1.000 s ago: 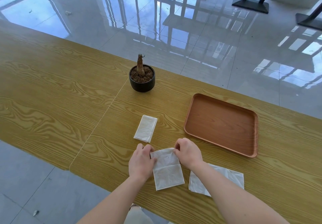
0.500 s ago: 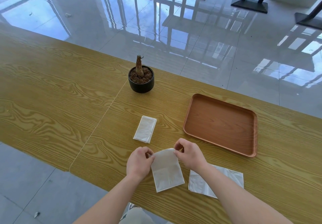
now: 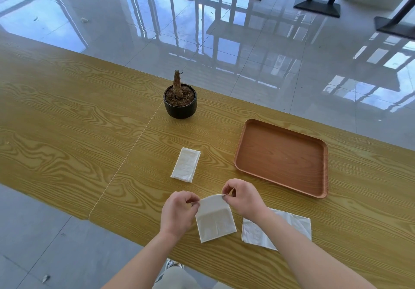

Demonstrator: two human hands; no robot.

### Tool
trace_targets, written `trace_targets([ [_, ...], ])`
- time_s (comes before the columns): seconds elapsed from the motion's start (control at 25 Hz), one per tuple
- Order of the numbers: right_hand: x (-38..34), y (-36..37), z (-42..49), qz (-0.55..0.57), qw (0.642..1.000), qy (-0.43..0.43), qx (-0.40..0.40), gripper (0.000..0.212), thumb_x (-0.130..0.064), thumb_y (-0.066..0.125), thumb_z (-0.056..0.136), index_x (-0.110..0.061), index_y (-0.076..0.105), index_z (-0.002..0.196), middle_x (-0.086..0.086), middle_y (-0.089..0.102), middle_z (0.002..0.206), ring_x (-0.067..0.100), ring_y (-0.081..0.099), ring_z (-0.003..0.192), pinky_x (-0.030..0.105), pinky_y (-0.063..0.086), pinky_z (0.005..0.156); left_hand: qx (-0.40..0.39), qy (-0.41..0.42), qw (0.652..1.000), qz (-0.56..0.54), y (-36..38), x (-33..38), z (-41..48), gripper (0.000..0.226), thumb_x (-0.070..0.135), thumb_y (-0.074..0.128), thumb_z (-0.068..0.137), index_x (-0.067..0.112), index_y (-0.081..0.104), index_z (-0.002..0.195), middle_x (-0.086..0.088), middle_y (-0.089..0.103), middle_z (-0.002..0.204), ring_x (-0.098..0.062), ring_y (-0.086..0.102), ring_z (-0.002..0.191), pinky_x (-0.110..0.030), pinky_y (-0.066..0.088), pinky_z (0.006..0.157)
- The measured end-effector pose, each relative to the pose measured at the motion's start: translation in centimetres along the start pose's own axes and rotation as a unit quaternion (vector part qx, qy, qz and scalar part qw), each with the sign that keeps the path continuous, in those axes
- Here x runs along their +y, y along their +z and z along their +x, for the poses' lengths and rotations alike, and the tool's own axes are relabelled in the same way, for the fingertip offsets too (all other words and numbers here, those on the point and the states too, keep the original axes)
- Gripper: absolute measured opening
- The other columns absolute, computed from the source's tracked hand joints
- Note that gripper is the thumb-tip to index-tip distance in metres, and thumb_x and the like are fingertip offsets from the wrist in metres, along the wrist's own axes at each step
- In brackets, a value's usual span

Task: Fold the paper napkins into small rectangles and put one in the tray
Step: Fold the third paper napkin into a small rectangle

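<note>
Pinching napkin [image 3: 215,223]: left hand [image 3: 177,212], right hand [image 3: 244,198] | forearm [image 3: 298,250] half-hides second napkin [image 3: 253,234]

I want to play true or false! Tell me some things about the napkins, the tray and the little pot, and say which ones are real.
1. A napkin lies in the tray. False: no napkin is in it; all three napkins lie on the table.
2. The left hand and the right hand both pinch the far edge of the middle napkin. True.
3. The black pot stands inside the tray. False: it stands on the table, to the left of the tray.
4. A small folded napkin lies between the black pot and the hands. True.
</note>
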State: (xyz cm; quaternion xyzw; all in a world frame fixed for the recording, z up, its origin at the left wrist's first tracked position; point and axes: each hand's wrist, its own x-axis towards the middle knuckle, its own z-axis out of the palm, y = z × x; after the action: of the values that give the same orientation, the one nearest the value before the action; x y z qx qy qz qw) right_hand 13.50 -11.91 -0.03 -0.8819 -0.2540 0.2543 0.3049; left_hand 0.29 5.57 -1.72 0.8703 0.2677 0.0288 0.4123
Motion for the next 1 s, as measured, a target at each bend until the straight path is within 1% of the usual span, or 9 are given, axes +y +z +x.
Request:
trace_targets([
  [0.12, 0.1, 0.3, -1.3, -0.018, 1.000, -0.012, 0.009, 0.014, -0.012, 0.070, 0.083, -0.025, 0.065, 0.079, -0.014, 0.063, 0.081, 0.003, 0.054, 0.071, 0.027, 0.051, 0.069, 0.007, 0.061, 0.998, 0.027, 0.1, -0.1, -1.5, 0.017, 0.014, 0.082, 0.075, 0.028, 0.072, 0.074, 0.019, 0.065, 0.076, -0.003, 0.057, 0.083, -0.023, 0.047, 0.069],
  [0.24, 0.8, 0.8, -2.8, -0.052, 0.998, -0.027, 0.016, 0.011, -0.012, 0.068, 0.085, -0.022, 0.067, 0.082, -0.011, 0.060, 0.088, -0.001, 0.049, 0.074, 0.022, 0.044, 0.068, 0.001, 0.121, 0.991, 0.060, 0.3, -0.3, -3.0, 0.019, 0.012, 0.084, 0.073, 0.025, 0.070, 0.074, 0.017, 0.064, 0.078, -0.006, 0.056, 0.081, -0.022, 0.047, 0.067],
  [0.28, 1.0, 1.0, -3.3, -0.060, 0.998, -0.033, 0.018, 0.009, -0.013, 0.068, 0.086, -0.021, 0.068, 0.083, -0.010, 0.059, 0.090, -0.001, 0.049, 0.077, 0.022, 0.044, 0.069, -0.003, 0.133, 0.989, 0.066, 0.4, -0.5, -3.5, 0.020, 0.010, 0.084, 0.071, 0.024, 0.070, 0.074, 0.016, 0.064, 0.079, -0.007, 0.057, 0.081, -0.023, 0.048, 0.067],
  [0.44, 1.8, 1.7, -5.0, -0.078, 0.996, -0.037, 0.002, 0.007, -0.017, 0.066, 0.089, -0.023, 0.070, 0.089, -0.010, 0.058, 0.097, 0.009, 0.056, 0.096, 0.031, 0.051, 0.079, -0.015, 0.169, 0.980, 0.101, 0.5, -0.9, -4.5, 0.025, 0.004, 0.085, 0.067, 0.021, 0.068, 0.072, 0.012, 0.066, 0.078, -0.012, 0.062, 0.080, -0.033, 0.052, 0.062],
  [0.56, 2.2, 2.1, -5.6, -0.092, 0.995, -0.031, -0.006, 0.008, -0.018, 0.066, 0.090, -0.023, 0.071, 0.092, -0.008, 0.058, 0.098, 0.013, 0.057, 0.097, 0.033, 0.051, 0.082, -0.028, 0.205, 0.969, 0.133, 0.9, -1.2, -5.0, 0.027, 0.004, 0.084, 0.065, 0.022, 0.066, 0.071, 0.013, 0.065, 0.078, -0.012, 0.061, 0.078, -0.031, 0.050, 0.061],
  [0.64, 2.3, 2.4, -5.8, -0.107, 0.994, -0.027, -0.010, 0.008, -0.020, 0.065, 0.091, -0.024, 0.071, 0.094, -0.007, 0.058, 0.100, 0.013, 0.056, 0.097, 0.031, 0.050, 0.082, -0.036, 0.219, 0.964, 0.144, 1.1, -1.4, -5.3, 0.027, 0.004, 0.084, 0.064, 0.023, 0.065, 0.071, 0.013, 0.064, 0.078, -0.012, 0.060, 0.077, -0.029, 0.048, 0.061],
  [0.84, 2.6, 2.9, -6.5, -0.132, 0.991, -0.017, -0.024, 0.010, -0.024, 0.061, 0.093, -0.027, 0.070, 0.097, -0.009, 0.056, 0.102, 0.011, 0.052, 0.103, 0.028, 0.049, 0.078, -0.064, 0.243, 0.953, 0.167, 1.3, -1.9, -6.0, 0.028, 0.005, 0.081, 0.059, 0.025, 0.067, 0.073, 0.014, 0.064, 0.079, -0.012, 0.062, 0.078, -0.029, 0.050, 0.061],
  [0.92, 2.7, 3.0, -6.6, -0.144, 0.989, -0.012, -0.032, 0.018, -0.018, 0.057, 0.091, -0.027, 0.071, 0.098, -0.009, 0.056, 0.103, 0.011, 0.052, 0.104, 0.028, 0.050, 0.078, -0.061, 0.242, 0.953, 0.170, 1.3, -2.3, -6.3, 0.029, 0.004, 0.076, 0.058, 0.025, 0.068, 0.077, 0.014, 0.064, 0.081, -0.012, 0.062, 0.078, -0.028, 0.048, 0.063],
  [1.0, 2.7, 3.0, -6.7, -0.149, 0.989, -0.014, -0.015, 0.028, -0.010, 0.053, 0.088, -0.025, 0.072, 0.102, -0.009, 0.059, 0.104, 0.011, 0.054, 0.104, 0.029, 0.051, 0.079, -0.041, 0.225, 0.960, 0.162, 1.4, -2.5, -6.6, 0.027, 0.005, 0.073, 0.064, 0.023, 0.068, 0.083, 0.011, 0.064, 0.088, -0.014, 0.062, 0.084, -0.028, 0.049, 0.069],
])
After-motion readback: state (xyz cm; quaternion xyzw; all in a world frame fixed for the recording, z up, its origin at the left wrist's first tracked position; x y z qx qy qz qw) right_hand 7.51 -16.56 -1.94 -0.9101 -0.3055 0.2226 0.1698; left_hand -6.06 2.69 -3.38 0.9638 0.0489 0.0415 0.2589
